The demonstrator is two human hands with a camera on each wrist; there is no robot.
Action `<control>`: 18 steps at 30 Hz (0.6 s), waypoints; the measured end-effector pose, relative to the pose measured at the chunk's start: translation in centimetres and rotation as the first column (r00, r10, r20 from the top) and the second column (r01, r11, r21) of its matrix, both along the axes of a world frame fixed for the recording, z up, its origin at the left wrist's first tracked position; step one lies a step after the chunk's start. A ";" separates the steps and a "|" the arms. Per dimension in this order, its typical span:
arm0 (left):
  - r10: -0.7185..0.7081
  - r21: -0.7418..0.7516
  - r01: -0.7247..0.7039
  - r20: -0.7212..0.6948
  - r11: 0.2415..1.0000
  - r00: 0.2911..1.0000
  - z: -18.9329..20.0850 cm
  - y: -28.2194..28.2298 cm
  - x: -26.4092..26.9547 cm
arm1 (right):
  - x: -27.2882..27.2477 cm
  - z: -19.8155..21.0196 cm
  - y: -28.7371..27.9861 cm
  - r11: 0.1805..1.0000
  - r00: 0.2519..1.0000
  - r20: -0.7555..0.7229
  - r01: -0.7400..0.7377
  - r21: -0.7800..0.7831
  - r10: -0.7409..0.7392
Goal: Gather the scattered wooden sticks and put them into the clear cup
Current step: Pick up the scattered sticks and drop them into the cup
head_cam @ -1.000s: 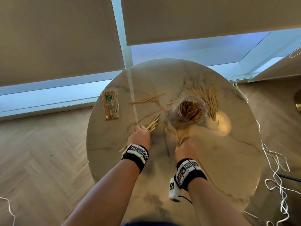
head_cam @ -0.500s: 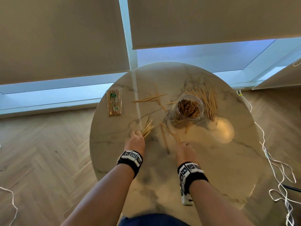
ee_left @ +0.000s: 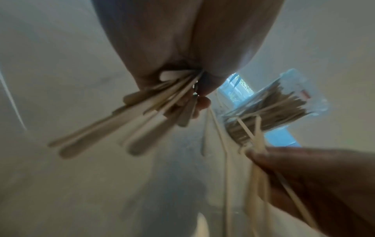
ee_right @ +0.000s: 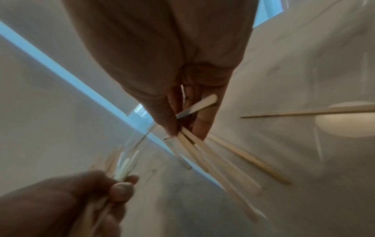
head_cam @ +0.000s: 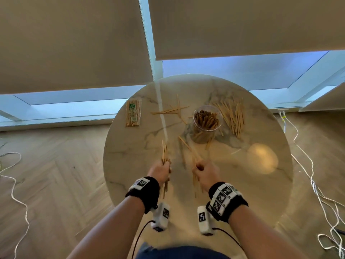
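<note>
A clear cup (head_cam: pixel 206 122) (ee_left: pixel 284 102) packed with wooden sticks stands on the round marble table (head_cam: pixel 130 157), beyond both hands. My left hand (head_cam: pixel 162 170) (ee_left: pixel 178 75) grips a bundle of sticks (head_cam: pixel 164 153) (ee_left: pixel 125 121), lifted above the table. To its right, my right hand (head_cam: pixel 203 171) (ee_right: pixel 182 102) grips its own bundle of sticks (head_cam: pixel 190 148) (ee_right: pixel 213 160), which points toward the cup. A loose pile of sticks (head_cam: pixel 232 116) lies right of the cup. A few more loose sticks (head_cam: pixel 170 110) lie left of it.
A sealed packet of sticks (head_cam: pixel 133 112) lies at the table's far left. White cables (head_cam: pixel 317 184) trail over the wooden floor on the right, and another cable (head_cam: pixel 13 184) on the left. Window blinds hang behind the table.
Both hands have risen off the table and drawn back toward me, each lifting its bundle of sticks. The camera view tilted up.
</note>
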State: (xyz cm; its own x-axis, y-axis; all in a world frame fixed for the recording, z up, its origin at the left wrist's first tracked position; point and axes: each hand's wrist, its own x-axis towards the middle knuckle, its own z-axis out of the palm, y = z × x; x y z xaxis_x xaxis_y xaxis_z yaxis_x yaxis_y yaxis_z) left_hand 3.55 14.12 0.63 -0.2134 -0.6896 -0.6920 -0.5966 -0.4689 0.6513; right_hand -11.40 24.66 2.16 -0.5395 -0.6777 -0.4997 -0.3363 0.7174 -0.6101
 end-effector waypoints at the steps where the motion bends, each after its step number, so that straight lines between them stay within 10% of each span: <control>1: 0.014 0.024 -0.013 -0.027 1.000 1.000 0.5 0.7 -0.5 | 0.2 0.2 -0.2 0.999 0.999 0.027 -0.031 -0.026 0.032; 10: 0.114 0.166 -0.056 -0.361 0.984 0.926 3.1 4.6 -2.2 | 2.0 1.2 -1.0 0.993 0.998 0.068 0.020 -0.119 -0.011; 18: 0.119 0.099 -0.090 -0.342 0.991 0.932 1.1 3.8 -1.9 | 3.7 2.5 0.0 0.916 0.889 -0.238 -0.400 0.016 0.392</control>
State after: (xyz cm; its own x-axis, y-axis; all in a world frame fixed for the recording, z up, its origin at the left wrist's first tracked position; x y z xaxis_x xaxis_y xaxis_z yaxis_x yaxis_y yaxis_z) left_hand 1.61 17.90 1.71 -0.3791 -0.6663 -0.6421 -0.2858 -0.5756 0.7661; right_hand -7.68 24.70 4.67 -0.3204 -0.8731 -0.3675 -0.7229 0.4761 -0.5008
